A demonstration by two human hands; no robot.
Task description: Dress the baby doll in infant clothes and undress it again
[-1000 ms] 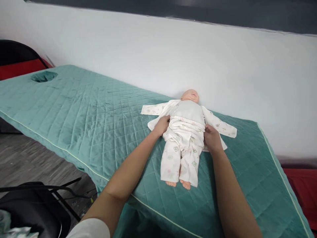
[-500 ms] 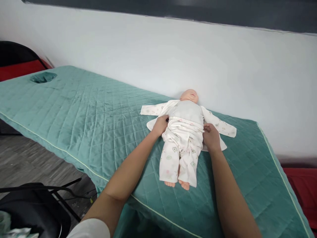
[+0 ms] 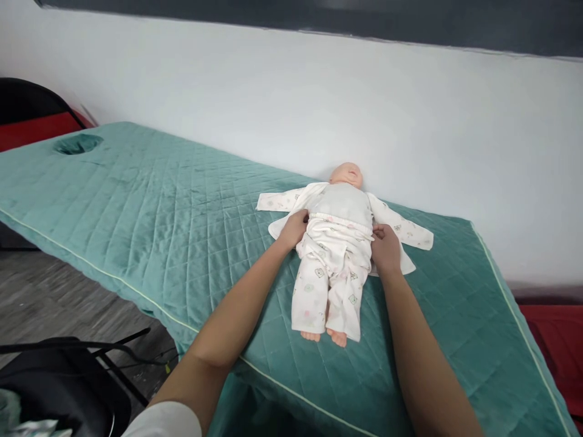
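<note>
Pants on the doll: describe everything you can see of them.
The pants are white, soft-looking cloth with small pastel prints. The gathered waistband crosses the face-up doll, cloth bunched below; both legs extend toward the camera, toes showing. They lie on the green cover. Left grip and right grip touch the waistband's sides; their hold is unclear.

We seem to be in a massage or baby-care training room: a quilted bed (image 3: 191, 212) runs beneath our left hand (image 3: 294, 229) and right hand (image 3: 386, 247), its face hole (image 3: 78, 144) well left of both, a doll (image 3: 344, 209) lying between them.
</note>
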